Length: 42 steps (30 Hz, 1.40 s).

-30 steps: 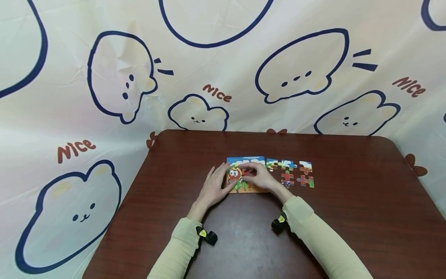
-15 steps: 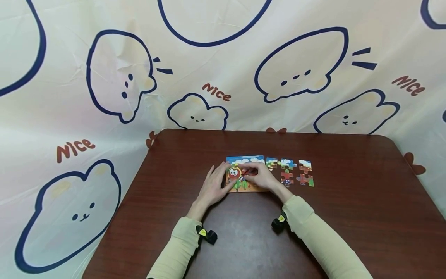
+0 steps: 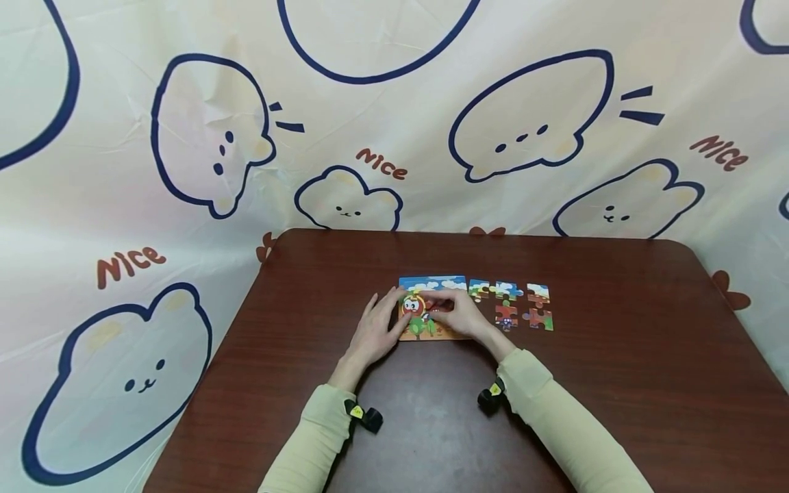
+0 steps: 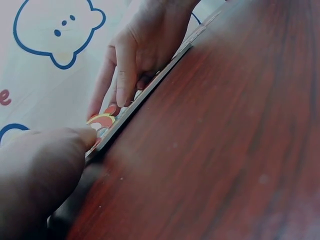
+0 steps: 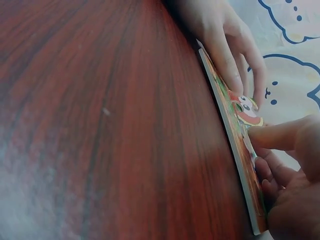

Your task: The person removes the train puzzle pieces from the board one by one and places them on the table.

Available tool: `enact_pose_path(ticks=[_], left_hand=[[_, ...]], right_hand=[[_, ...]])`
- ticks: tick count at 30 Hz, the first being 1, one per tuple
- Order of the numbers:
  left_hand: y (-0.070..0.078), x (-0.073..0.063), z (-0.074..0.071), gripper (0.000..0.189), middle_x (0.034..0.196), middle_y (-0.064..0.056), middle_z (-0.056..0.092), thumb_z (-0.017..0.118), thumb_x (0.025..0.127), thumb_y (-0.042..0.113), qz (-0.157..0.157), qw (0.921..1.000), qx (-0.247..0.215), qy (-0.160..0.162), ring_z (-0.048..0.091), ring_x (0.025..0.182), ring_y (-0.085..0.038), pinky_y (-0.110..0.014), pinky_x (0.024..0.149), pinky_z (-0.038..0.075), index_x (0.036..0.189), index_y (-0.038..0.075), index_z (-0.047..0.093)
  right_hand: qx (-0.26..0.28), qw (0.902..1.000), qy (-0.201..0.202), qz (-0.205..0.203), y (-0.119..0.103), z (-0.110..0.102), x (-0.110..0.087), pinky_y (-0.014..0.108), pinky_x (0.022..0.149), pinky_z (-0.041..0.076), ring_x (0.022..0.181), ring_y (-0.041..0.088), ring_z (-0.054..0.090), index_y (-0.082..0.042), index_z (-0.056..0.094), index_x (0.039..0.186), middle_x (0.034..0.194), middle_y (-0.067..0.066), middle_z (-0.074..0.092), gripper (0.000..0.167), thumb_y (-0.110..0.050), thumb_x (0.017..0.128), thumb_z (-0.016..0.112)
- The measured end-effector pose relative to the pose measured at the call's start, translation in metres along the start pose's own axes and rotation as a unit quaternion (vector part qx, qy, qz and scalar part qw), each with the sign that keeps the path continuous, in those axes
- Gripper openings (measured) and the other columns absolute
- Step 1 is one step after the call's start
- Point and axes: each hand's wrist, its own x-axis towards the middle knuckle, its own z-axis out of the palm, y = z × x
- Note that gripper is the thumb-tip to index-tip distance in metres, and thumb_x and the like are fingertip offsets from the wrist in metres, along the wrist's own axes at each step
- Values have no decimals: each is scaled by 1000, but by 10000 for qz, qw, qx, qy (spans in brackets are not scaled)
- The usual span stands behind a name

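A picture puzzle board (image 3: 434, 282) with blue sky and a sandy base lies flat on the table. Over its left half, a puzzle piece with a red cartoon face (image 3: 412, 306) stands slightly raised and tilted, also visible in the right wrist view. My left hand (image 3: 372, 332) pinches its left side between thumb and fingers. From the opposite side, my right hand (image 3: 464, 315) pinches it with thumb and fingertips. Several of the fingertips are hidden behind the piece. Both hands rest close to the board's surface.
Right of the board lie loose puzzle pieces: a sky piece (image 3: 479, 289), joined-looking sky piece (image 3: 508, 291), a red piece (image 3: 507, 315), and an upper right piece (image 3: 538, 294) above another red one (image 3: 540, 319). A brown table (image 3: 616, 383) meets a patterned cloth (image 3: 425, 192).
My left thumb tip has drawn back a little to the left, showing more of the red-faced piece. My right hand keeps nearly the same place, and the loose pieces have not moved.
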Motion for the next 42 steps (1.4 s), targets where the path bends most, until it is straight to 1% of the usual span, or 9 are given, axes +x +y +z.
enact_pose_path(ticks=[5, 11, 18, 23, 27, 30, 33, 36, 42], left_hand=[[0, -1, 1, 48, 172, -12, 50, 60, 115, 26, 73, 10000, -19, 63, 43, 164, -31, -62, 139, 24, 160, 10, 56], [-1, -1, 0, 50, 173, -13, 49, 61, 114, 26, 87, 10000, 18, -4, 42, 164, -32, -62, 138, 24, 160, 9, 56], [-1, 0, -2, 52, 175, -10, 46, 59, 115, 29, 30, 9997, 179, -146, 39, 166, -31, -61, 139, 22, 164, 14, 54], [-2, 0, -1, 52, 175, -10, 47, 61, 114, 28, 60, 9996, 223, -136, 39, 166, -31, -61, 139, 23, 164, 14, 54], [-1, 0, -1, 55, 175, -10, 47, 61, 114, 28, 79, 9996, 224, -151, 40, 166, -31, -61, 139, 23, 166, 14, 51], [-2, 0, -1, 58, 174, -10, 47, 61, 114, 27, 80, 9995, 251, -162, 41, 165, -31, -61, 139, 24, 168, 13, 47], [-2, 0, -1, 58, 175, -9, 47, 60, 114, 28, 34, 9995, 269, -186, 41, 165, -31, -60, 139, 24, 169, 13, 46], [-3, 0, -2, 56, 174, -10, 47, 60, 114, 28, 20, 9994, 275, -200, 40, 166, -31, -60, 139, 23, 167, 13, 49], [-1, 1, -1, 61, 173, -13, 48, 62, 113, 28, -62, 9997, 181, -140, 43, 164, -32, -58, 140, 23, 168, 9, 45]], right_hand=[[-21, 10000, -5, 55, 0, 1, 1, 22, 77, 54, 93, 23, 69, 6, 70, 142, 113, 24, 76, 45, 5, 98, 77], [83, 9998, -96, 157, -2, -1, -1, 23, 78, 54, 92, 16, 66, 6, 68, 145, 113, 24, 75, 49, 3, 97, 78], [193, 9993, -38, 317, -1, 4, 1, 22, 82, 60, 89, 11, 72, 5, 67, 146, 104, 17, 81, 51, -2, 98, 80], [-77, 9983, 410, 407, -3, 12, 1, 32, 84, 62, 87, 14, 73, 1, 72, 141, 97, 14, 82, 46, -5, 96, 83], [-283, 9957, 775, 421, -3, 18, 0, 45, 94, 64, 90, 21, 76, -3, 76, 135, 93, 11, 83, 42, -8, 95, 86], [-303, 9946, 886, 438, -3, 21, 0, 52, 101, 63, 94, 25, 79, -5, 78, 134, 93, 9, 84, 41, -8, 94, 87], [-234, 9952, 849, 437, -5, 22, 0, 55, 104, 61, 96, 28, 79, -5, 77, 135, 94, 11, 83, 44, -7, 93, 87], [-169, 9957, 811, 417, -6, 22, 0, 52, 101, 62, 94, 26, 78, -4, 76, 136, 94, 12, 83, 45, -6, 93, 87], [-127, 9944, 943, 458, -6, 21, -1, 33, 83, 63, 85, 19, 76, -3, 77, 135, 96, 13, 84, 43, -5, 94, 86]])
